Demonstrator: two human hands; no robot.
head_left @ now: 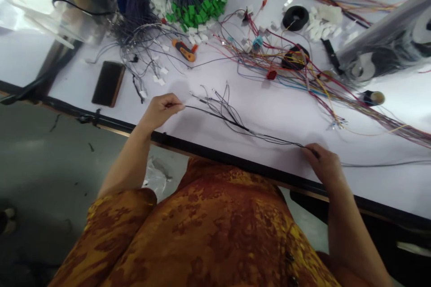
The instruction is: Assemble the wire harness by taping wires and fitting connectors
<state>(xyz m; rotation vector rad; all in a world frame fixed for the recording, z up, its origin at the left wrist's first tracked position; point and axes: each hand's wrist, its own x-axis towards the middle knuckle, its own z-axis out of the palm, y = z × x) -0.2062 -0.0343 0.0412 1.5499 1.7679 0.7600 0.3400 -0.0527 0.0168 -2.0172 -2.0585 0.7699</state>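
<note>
A bundle of thin dark wires [235, 123] stretches over the white table between my hands. My left hand [163, 110] pinches one end of a wire between thumb and fingertips, near the table's front edge. Farther right, my right hand [322, 161] is closed around the same bundle, and the wires run on past it to the right. Several loose wire ends with small metal terminals fan out beyond the middle of the bundle. The part inside my right fist is hidden.
Behind lie a phone [108, 84], an orange-black cutter [183, 50], a heap of dark wires with green connectors [202, 9], black tape [295, 18] and coloured wires [283, 65]. Plastic-wrapped rolls [387, 45] stand at right. A black edge strip [215, 154] borders the table.
</note>
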